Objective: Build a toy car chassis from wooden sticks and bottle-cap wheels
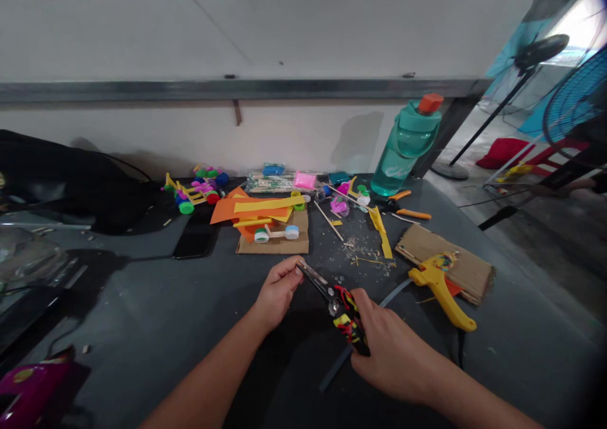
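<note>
My right hand (391, 347) is closed around the red, yellow and black handles of a pair of pliers (332, 299), whose dark jaws point away to the left. At the tip of the jaws, my left hand (279, 293) pinches thumb and finger together; whatever lies between them is too small to make out. Just beyond the hands, a piece of cardboard (246, 247) bears a stick with bottle caps (279, 233) at its ends, beside orange and yellow paper strips (260, 207). A yellow glue gun (441, 290) with a long glue stick lies right of my right hand.
A teal water bottle (403, 150) stands at the back right, near orange-handled pliers (412, 214). A second cardboard piece (467, 271) lies under the glue gun. Phone (194, 236), colourful cap-wheeled models (194, 195) and black bag (57, 182) sit left. Wood scraps (367, 252) litter the table.
</note>
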### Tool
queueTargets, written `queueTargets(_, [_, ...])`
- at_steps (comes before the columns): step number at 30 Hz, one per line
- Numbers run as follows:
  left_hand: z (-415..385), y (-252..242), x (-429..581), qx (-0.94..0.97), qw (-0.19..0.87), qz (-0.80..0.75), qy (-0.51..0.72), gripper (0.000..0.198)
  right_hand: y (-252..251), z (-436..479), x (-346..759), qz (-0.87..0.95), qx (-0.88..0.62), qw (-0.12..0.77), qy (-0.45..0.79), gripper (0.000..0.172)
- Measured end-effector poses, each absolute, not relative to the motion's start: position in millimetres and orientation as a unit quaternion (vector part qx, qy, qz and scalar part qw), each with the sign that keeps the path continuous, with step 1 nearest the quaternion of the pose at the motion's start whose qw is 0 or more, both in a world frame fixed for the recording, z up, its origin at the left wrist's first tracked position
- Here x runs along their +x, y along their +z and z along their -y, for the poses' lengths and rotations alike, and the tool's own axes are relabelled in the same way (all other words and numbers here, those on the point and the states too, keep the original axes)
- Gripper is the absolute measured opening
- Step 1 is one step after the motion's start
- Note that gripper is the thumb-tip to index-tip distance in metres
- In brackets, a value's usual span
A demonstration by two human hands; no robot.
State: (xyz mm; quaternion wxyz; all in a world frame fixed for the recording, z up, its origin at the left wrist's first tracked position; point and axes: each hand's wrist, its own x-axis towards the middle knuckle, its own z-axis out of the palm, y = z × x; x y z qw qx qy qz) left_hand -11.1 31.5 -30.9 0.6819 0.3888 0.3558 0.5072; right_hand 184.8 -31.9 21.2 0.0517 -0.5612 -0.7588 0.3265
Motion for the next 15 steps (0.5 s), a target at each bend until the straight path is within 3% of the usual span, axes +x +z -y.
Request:
queueTargets(8, [-31.9, -31.6, -13.7, 0.422, 0.664, -0.367, 0.497, 0.028, 12.2, 34.1, 185.6, 0.773, -0.564, 0.044, 0.287, 0.039])
queueTargets(15, [-32.6, -26.9, -14.8, 0.429, 0.667, -0.346, 0.502, 0.028, 15.3, 32.5, 185.0, 0.781, -0.568, 0.06, 0.252, 0.031])
